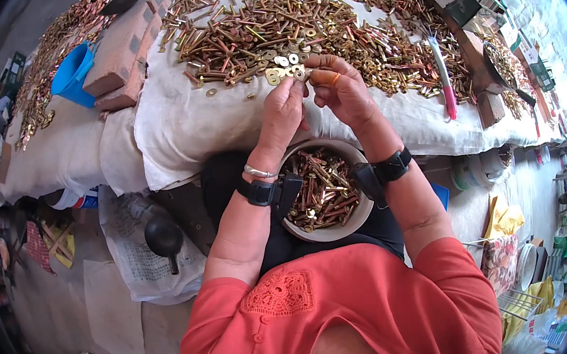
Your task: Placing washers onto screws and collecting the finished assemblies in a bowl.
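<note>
The cloth-draped counter [181,136] carries a broad heap of bolts [260,29], brassy and stiff, probably weighty in mass but light singly; their smooth shanks may roll, so mid-shank looks the sure hold. Below the counter's edge, the round bucket [368,210] at the lap holds more bolts, likely heavy enough to need both sides of its rim. The left hand [282,107] and right hand [343,90] meet at the heap's near edge. Flat washers [274,77] lie by the left fingertips: thin, rigid, hard to lift flat, best pinched by the rim. Smallest, a metal piece [306,76] sits between both hands' fingertips; the left grip seems closed on it, but whether the right grip pinches or merely touches it, I cannot tell.
</note>
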`<action>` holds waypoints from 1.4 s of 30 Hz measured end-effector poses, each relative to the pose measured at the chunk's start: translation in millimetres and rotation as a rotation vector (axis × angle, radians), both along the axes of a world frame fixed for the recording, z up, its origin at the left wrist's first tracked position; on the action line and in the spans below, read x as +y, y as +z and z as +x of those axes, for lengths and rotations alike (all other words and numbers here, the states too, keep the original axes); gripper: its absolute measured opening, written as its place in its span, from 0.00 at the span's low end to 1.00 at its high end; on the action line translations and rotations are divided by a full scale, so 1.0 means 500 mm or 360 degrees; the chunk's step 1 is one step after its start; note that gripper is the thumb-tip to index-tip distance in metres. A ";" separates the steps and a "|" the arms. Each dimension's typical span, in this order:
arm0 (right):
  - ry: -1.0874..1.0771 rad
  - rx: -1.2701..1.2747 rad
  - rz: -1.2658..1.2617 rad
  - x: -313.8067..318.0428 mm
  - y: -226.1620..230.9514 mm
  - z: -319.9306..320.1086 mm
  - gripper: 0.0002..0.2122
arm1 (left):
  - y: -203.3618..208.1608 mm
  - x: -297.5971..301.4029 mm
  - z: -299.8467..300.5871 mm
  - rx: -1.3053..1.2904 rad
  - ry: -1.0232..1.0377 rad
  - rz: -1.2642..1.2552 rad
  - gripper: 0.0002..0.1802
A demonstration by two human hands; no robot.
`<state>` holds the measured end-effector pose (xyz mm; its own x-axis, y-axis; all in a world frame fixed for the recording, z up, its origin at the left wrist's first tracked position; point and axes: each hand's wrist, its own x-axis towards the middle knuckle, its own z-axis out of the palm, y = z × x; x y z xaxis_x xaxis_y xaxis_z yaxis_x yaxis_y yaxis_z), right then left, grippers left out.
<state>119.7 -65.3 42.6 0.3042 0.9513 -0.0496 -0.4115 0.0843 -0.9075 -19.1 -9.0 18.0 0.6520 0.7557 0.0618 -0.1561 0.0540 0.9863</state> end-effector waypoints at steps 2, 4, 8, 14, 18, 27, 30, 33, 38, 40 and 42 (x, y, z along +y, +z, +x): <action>-0.0017 -0.0133 -0.0048 -0.007 -0.004 0.006 0.10 | -0.008 -0.001 0.007 -0.0104 -0.0083 -0.0136 0.13; -0.0051 -0.0184 -0.0074 -0.012 -0.004 0.004 0.10 | -0.012 -0.002 0.008 -0.0116 -0.0097 -0.0206 0.12; -0.0037 -0.0191 -0.0130 -0.007 -0.008 -0.001 0.09 | -0.014 -0.004 0.006 -0.0209 -0.0107 -0.0410 0.10; -0.0165 0.0022 0.0076 -0.008 -0.039 0.001 0.10 | -0.004 -0.011 0.030 -0.0426 -0.0192 -0.0743 0.12; -0.0170 -0.0013 0.0134 -0.015 -0.039 -0.002 0.11 | -0.005 -0.016 0.032 -0.0463 -0.0223 -0.0828 0.12; -0.0266 -0.0347 -0.0021 -0.012 -0.011 -0.020 0.11 | -0.010 -0.023 0.024 0.0019 0.0151 0.0076 0.14; -0.0225 -0.0132 -0.0007 -0.021 -0.017 -0.014 0.11 | -0.012 -0.023 0.029 0.0280 0.0311 0.0647 0.13; -0.0076 0.0370 0.0110 -0.031 -0.026 0.010 0.08 | -0.008 -0.019 0.028 -0.0049 -0.0056 -0.0002 0.12; 0.0055 0.0564 0.0189 -0.039 -0.038 0.023 0.09 | 0.011 -0.016 0.025 -0.0406 -0.0420 -0.0895 0.12; 0.0015 0.0316 0.0121 -0.032 -0.035 0.024 0.09 | 0.000 -0.009 0.022 -0.0429 -0.0407 -0.0921 0.12; -0.0038 0.0059 0.0050 -0.030 -0.025 0.025 0.10 | -0.001 -0.009 0.023 -0.0458 -0.0410 -0.0949 0.12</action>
